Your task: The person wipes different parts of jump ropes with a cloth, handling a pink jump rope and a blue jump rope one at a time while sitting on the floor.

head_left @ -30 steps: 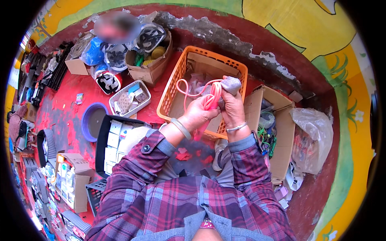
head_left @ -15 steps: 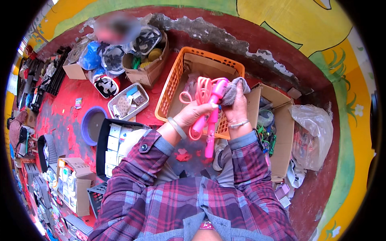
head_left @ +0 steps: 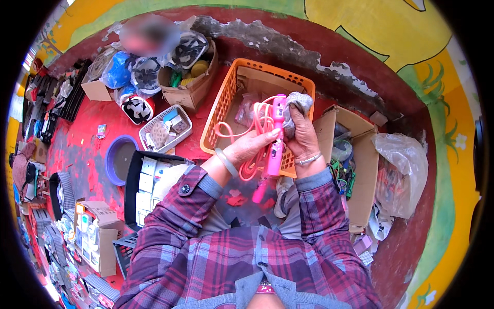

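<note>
We are raising both forearms, in purple plaid sleeves, in front of our chest, over the near rim of the orange plastic slotted basket (head_left: 222, 110). Our left hand (head_left: 252, 147), with a pale bangle at the wrist, is turning palm inward and curling its fingers around the middle of the pink plastic skipping-rope handle (head_left: 275, 139). Our right hand (head_left: 303, 136), wearing a thin silver bracelet, is closing its fingers on a bunched grey cloth (head_left: 297, 105) and pressing it against the handle's upper part. The handle is standing almost upright, its long axis running from the basket's far side down toward our lap, top end pointing away from us. The pink looped cord (head_left: 246, 131) is hanging from it over the basket's interior, and a second pink handle (head_left: 260, 191) is dangling below our hands.

On the red floor, an open brown cardboard box (head_left: 360, 165) is sitting just right of the basket, a clear plastic bag (head_left: 404, 172) beyond it. Left of the basket we are seeing a small white tray of oddments (head_left: 165, 129), a purple round bowl (head_left: 119, 159) and a black box of white packets (head_left: 146, 183).
</note>
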Available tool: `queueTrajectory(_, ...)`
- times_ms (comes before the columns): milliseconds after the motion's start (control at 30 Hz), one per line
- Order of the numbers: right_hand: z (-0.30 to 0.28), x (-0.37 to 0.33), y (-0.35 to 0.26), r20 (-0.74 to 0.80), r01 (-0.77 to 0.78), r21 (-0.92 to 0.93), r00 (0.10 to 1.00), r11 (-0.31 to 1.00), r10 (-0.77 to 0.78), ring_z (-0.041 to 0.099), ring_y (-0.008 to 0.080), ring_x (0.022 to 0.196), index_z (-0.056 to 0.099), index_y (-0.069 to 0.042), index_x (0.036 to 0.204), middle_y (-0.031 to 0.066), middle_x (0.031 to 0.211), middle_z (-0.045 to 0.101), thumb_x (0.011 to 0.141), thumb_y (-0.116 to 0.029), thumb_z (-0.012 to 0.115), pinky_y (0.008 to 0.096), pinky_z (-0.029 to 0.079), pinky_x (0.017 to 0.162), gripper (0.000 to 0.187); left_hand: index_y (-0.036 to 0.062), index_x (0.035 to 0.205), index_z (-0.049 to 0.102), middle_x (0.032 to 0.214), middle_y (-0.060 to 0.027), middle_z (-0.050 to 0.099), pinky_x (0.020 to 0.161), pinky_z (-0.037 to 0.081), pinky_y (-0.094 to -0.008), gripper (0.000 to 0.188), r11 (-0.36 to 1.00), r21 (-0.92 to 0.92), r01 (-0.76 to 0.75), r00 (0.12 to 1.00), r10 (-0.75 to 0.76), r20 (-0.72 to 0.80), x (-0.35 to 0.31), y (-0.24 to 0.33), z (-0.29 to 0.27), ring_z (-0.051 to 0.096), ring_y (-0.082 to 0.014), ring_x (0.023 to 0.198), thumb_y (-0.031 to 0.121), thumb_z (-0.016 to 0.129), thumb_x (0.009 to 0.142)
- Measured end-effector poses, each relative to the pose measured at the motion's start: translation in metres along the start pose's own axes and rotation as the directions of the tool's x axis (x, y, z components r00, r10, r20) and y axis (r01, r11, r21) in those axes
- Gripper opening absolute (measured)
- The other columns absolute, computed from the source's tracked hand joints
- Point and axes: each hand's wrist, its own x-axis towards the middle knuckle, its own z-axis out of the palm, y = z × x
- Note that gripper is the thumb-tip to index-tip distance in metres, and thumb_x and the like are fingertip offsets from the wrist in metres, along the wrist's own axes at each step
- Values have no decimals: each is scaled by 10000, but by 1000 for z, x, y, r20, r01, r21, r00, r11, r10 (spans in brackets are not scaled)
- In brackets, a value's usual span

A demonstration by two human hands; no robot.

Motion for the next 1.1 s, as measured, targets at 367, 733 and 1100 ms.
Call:
queueTrajectory(367, -10, 11, -4, -162, 240, -347, 937, 907, -310, 601, 142, 809, 584, -40, 1029, 34, 929, 617, 862, -158, 630, 278, 490, 727, 210, 101, 1087, 557, 798, 17, 601, 453, 438, -189, 425, 999, 3, 36, 966, -34, -255, 0, 6, 17, 554, -60, 603, 473, 527, 885)
queueTrajectory(733, -11, 6, -27, 91, 94, -316, 994, 944, -68, 610, 191, 909, 433, -9, 1273, 91, 1014, 609, 831, -58, 622, 316, 482, 840, 484, 118, 1047, 560, 757, 16, 575, 484, 459, -241, 360, 979, -165, -119, 929, 51, -366, 7, 3, -9, 557, -97, 595, 415, 611, 851)
queueTrajectory(1100, -4, 3, -1, 401, 280, -766, 912, 579, 90, 264, 215, 1338, 188, -7, 1420, 165, 1446, 276, 734, -81, 708, 300, 237, 1073, 864, 75, 1215, 499, 1070, -40, 595, 755, 509, -265, 421, 961, -261, -95, 988, 59, -143, 5, -2, -21, 601, -135, 909, 260, 622, 857)
